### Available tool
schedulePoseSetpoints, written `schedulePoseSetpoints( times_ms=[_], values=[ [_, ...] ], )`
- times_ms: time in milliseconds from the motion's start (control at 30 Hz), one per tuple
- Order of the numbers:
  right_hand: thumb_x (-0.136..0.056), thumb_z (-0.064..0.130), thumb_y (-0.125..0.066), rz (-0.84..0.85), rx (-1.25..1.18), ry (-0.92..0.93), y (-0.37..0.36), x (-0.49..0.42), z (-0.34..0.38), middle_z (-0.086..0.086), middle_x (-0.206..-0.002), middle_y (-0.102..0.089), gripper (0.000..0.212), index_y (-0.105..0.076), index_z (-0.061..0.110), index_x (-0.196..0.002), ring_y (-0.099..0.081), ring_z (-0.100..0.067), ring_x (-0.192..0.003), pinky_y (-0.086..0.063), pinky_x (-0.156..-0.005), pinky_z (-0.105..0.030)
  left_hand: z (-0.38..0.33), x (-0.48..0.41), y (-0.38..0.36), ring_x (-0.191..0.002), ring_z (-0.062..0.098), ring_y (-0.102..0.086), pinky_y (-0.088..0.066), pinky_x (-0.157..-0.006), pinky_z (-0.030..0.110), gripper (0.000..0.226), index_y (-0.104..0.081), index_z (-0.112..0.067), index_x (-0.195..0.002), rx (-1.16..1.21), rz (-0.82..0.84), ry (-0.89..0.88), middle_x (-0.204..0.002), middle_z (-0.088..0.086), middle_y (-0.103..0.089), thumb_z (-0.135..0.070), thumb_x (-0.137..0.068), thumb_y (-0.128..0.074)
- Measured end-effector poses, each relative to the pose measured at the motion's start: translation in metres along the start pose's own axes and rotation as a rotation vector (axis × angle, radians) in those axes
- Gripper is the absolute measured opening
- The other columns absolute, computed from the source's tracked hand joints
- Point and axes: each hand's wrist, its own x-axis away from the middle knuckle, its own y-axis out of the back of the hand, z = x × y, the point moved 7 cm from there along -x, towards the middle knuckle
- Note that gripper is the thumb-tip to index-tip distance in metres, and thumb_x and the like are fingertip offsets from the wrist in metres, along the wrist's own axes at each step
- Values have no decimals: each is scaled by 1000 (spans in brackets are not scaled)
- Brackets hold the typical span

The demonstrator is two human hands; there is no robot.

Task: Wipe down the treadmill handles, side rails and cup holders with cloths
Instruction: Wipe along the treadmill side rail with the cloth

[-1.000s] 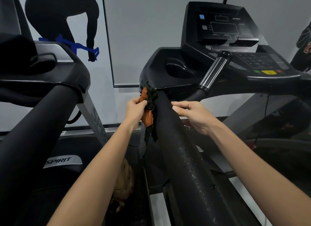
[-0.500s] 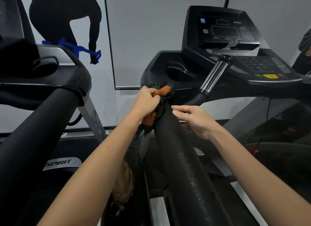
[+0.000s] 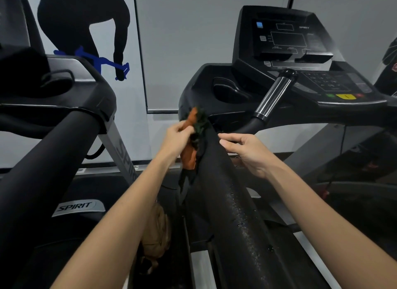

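A thick black padded side rail point(image 3: 232, 213) runs from the bottom of the view up to the treadmill console, with fine droplets on its surface. My left hand point(image 3: 177, 138) grips a crumpled orange and dark green cloth point(image 3: 194, 138) against the rail's left side near its top. My right hand point(image 3: 247, 151) rests on the rail's right side, fingers loosely bent and holding nothing. Above the cloth lies the left cup holder point(image 3: 231, 91). A chrome pulse handle point(image 3: 274, 97) slants up toward the console point(image 3: 290, 41).
A second treadmill's black rail point(image 3: 43, 170) and console tray point(image 3: 53, 84) stand close on the left, marked SPIRIT. A tan bag point(image 3: 155, 235) hangs between the two machines. The grey wall with a silhouette graphic point(image 3: 86, 30) is behind.
My left hand went up over the top of the rail with the cloth, then came back down to the rail's left side. My right hand stayed on the rail.
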Motion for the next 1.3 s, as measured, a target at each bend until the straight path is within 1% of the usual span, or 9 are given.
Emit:
schedulePoseSetpoints(
  times_ms=[200,367,467,600,767,933,1100,1233,1300],
  values=[
    [-89,9,-58,-15,15,-6,1,2,0,-1,-94,-63,38,-53,4,-126,-60,-6,-73,-47,-48,-13,-50,-18,-39,-100,26,-52,-43,-85,36,21,-66,-20,-79,-759,179,-230,-100,5,-53,-28,-87,-48],
    [-89,9,-58,2,10,-8,1,-2,-1,-1,-96,-65,34,-56,7,-123,-64,-1,-68,-48,-51,-13,-23,-14,-12,-59,15,-47,-36,-55,25,26,-57,5,-69,-215,117,-152,-67,11,-49,-8,-85,-42],
    [-88,9,-59,3,17,-4,1,-3,-1,-3,-104,-65,34,-57,6,-122,-64,-7,-79,-51,-54,-15,18,5,-2,-67,7,-53,-44,-64,23,25,-64,-14,-100,141,54,51,-79,1,-57,-11,-97,-39],
    [-89,9,-58,-8,5,0,2,-2,-2,-3,-102,-65,33,-57,7,-122,-62,-9,-81,-51,-52,-15,55,24,-13,-80,16,-54,-42,-67,27,25,-60,-18,-111,438,86,295,-96,7,-63,-28,-98,-42],
    [-89,9,-58,-12,2,1,1,-1,-2,-5,-105,-64,34,-57,7,-122,-64,-7,-77,-51,-52,-15,66,66,-17,-99,18,-66,-54,-74,27,30,-60,-20,-120,510,203,330,-116,6,-67,-29,-92,-54],
    [-89,9,-57,-10,0,11,1,-1,-2,-4,-107,-64,34,-56,6,-123,-63,-8,-81,-54,-57,-17,40,94,-4,-61,5,-66,-50,-52,14,13,-62,-13,-98,381,210,67,-74,-7,-71,-7,-88,-56],
    [-89,11,-57,-5,31,10,0,0,-2,-2,-106,-65,35,-55,8,-124,-62,-7,-84,-54,-57,-15,12,65,-4,-105,16,-60,-50,-86,27,11,-63,-30,-99,124,245,-31,-115,6,-61,-26,-92,-54],
    [-90,12,-55,-11,41,18,-1,1,-1,3,-99,-65,35,-55,9,-125,-61,-4,-82,-54,-62,-15,9,61,-11,-79,5,-67,-51,-59,17,14,-57,-28,-105,209,305,63,-96,-6,-68,-24,-95,-49],
    [-90,12,-55,-11,34,16,-1,1,-2,3,-101,-65,35,-54,9,-125,-61,-5,-84,-54,-64,-16,13,74,-9,-85,8,-68,-53,-65,21,25,-58,-25,-112,262,297,81,-99,-5,-69,-23,-87,-60]
  ],
)
